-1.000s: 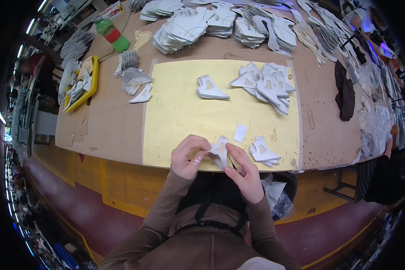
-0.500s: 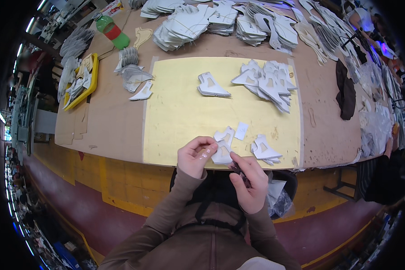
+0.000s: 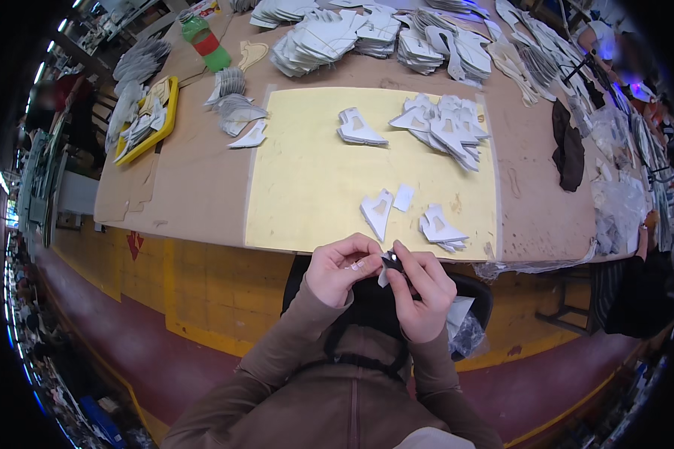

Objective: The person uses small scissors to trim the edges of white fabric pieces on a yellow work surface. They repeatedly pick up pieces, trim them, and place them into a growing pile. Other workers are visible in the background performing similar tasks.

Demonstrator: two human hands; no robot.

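Both hands, left hand and right hand, pinch a small white cut piece between them, just off the yellow mat's near edge. More white cut pieces lie on the mat.

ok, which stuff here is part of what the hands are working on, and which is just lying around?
In use: left hand, right hand, small white piece pinched between them, white cut pieces on yellow mat.
Lying about: green bottle, yellow tray, dark cloth.

small white cut piece | pinched between both hands | below table edge
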